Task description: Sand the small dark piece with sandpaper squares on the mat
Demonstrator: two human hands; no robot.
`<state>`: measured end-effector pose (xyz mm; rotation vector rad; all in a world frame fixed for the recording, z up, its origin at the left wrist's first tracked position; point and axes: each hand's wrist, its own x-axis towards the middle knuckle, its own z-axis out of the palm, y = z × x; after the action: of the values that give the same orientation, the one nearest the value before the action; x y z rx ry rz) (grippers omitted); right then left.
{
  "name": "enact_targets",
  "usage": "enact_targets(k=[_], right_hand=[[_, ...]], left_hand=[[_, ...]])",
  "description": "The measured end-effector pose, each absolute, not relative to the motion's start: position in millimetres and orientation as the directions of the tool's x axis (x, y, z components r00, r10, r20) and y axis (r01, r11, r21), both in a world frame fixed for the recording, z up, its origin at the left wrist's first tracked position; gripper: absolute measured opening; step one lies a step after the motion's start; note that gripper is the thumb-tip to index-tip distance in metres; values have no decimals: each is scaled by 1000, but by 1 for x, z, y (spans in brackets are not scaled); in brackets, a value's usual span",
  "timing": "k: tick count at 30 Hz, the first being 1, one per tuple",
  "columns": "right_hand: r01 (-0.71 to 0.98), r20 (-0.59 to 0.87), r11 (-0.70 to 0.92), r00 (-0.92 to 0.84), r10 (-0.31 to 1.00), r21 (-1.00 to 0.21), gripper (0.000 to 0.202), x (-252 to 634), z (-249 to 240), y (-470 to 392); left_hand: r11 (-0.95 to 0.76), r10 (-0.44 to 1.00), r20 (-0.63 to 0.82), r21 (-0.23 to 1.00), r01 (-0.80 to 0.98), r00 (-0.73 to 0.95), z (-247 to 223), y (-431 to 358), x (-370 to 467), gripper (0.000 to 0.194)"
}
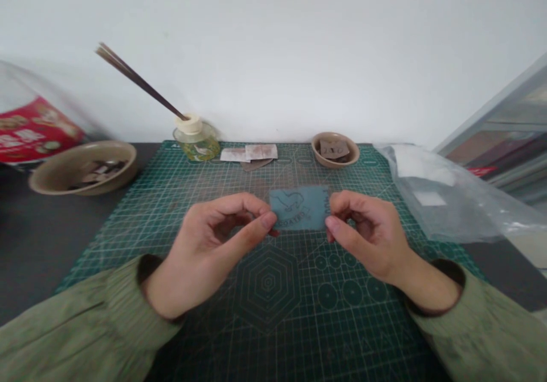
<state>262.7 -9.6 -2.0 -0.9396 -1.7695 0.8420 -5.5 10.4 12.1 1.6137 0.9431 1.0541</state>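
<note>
A small blue-grey rectangular card with dark printing is stretched between both hands above the green cutting mat. My left hand pinches its left edge between thumb and fingers. At the card's right edge, my right hand pinches it the same way. The card is held upright, tilted a little, with its printed side facing the camera. Part of each hand's fingers is hidden behind the card and thumbs.
Behind the card are pale paper pieces and a small bowl holding brown pieces. A reed diffuser stands back left. Further left are a larger bowl and a red package. A clear plastic bag lies right.
</note>
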Motion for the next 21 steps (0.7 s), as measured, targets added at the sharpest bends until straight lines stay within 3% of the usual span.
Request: enact_targets(k=[11,15,19,21], right_hand=[[229,434,500,-282,855,-835,17,262,-1,-10],[322,447,551,-343,826,-770,18,261,-1,-9],[379,487,640,-427,762,-669,16,259,-2,-9],[386,475,623,-414,776,-680,14,258,-2,-8]], left_hand=[[-231,920,181,967,106,348,8,12,-7,18],[-262,911,210,959,104,355,9,13,-6,32],[-214,879,112,961,174,463,10,13,-3,20],[-209,877,96,959,192,471,9,13,-2,17]])
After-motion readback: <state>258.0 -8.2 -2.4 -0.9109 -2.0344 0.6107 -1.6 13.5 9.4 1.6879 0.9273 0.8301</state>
